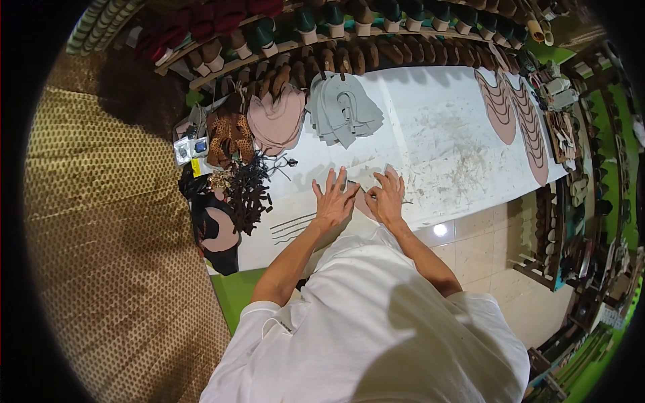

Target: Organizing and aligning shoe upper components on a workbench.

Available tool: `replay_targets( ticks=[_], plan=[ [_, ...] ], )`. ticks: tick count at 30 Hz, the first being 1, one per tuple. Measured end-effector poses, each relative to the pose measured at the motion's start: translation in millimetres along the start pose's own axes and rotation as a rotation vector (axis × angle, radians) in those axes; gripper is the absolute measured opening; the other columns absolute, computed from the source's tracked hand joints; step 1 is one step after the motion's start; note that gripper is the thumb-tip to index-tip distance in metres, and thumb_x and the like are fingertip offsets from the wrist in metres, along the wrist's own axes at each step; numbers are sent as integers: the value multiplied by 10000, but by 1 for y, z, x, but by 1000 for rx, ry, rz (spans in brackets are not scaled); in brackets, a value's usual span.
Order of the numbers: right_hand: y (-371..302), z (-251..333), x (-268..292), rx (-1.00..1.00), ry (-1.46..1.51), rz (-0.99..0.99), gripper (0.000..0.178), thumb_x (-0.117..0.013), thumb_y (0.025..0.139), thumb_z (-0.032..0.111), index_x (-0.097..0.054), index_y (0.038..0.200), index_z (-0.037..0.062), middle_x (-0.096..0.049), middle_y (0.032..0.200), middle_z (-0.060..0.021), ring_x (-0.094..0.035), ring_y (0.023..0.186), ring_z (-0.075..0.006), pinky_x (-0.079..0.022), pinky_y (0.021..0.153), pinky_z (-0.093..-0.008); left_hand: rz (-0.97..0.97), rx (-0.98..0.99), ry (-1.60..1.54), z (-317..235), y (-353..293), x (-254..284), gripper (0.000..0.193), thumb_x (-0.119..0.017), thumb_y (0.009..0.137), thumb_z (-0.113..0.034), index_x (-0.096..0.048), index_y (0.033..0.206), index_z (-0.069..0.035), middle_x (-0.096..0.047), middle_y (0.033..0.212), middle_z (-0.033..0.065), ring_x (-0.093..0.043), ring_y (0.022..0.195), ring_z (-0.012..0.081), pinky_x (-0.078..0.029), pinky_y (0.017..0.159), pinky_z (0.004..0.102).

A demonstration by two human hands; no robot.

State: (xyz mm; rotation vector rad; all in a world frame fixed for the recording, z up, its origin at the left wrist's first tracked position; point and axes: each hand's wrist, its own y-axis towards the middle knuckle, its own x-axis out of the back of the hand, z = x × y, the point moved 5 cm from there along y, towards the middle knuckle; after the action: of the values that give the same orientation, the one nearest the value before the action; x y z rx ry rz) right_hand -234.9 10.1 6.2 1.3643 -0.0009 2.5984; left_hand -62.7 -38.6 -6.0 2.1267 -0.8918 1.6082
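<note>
On the white-covered table (437, 94), the flat, pale-pink sheet piece (365, 205) lies between your left hand (332, 203) and nearer right hand (385, 200), its visible length running toward you; whether either grip is closed cannot be told.

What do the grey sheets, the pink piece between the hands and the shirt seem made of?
Grey sheets: perhaps felt or leatherette; matte, thin, flat. Pink piece: possibly leatherette; dull, but partly covered. Shirt: probably cotton, matte; soft folds.
</note>
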Motion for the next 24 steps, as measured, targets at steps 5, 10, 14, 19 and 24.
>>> replay_targets(
  ticks=[5,10,14,19,24],
  plan=[
    [2,2,-3,84,-97,-6,133,-762,805,206,-809,797,82,-622,1383,-68,-441,1421,-324,-156,1248,-619,17,-40,25,-5,6,9,545,-670,942,-291,-562,1472,-355,-62,1769,98,-61,1607,397,-107,1113,831],
    [4,5,-2,81,-63,0,152,-741,822,207,-799,796,69,-633,1361,-69,-455,1412,-322,-149,1250,-624,17,-38,-7,-6,6,13,500,-671,940,-263,-604,1430,-333,-89,1764,103,-78,1607,387,-104,1126,824],
    [3,6,0,41,-39,0,164,-733,832,213,-797,821,62,-637,1356,-70,-464,1406,-326,-148,1249,-626,34,-17,-8,-3,5,10,532,-681,928,-266,-586,1445,-350,-77,1763,107,-72,1607,395,-109,1120,828],
    [3,8,-3,139,-182,-17,187,-731,851,237,-805,846,66,-635,1354,-62,-475,1398,-315,-164,1243,-625,39,-28,6,-2,7,5,557,-687,921,-271,-570,1456,-369,-59,1763,113,-67,1605,403,-105,1112,833],
    [1,3,-9,58,-124,39,183,-766,852,259,-815,867,83,-630,1358,-59,-466,1408,-303,-155,1241,-629,27,-29,13,-2,7,5,543,-682,922,-274,-578,1446,-370,-75,1760,117,-75,1603,398,-109,1109,832]
  ],
)
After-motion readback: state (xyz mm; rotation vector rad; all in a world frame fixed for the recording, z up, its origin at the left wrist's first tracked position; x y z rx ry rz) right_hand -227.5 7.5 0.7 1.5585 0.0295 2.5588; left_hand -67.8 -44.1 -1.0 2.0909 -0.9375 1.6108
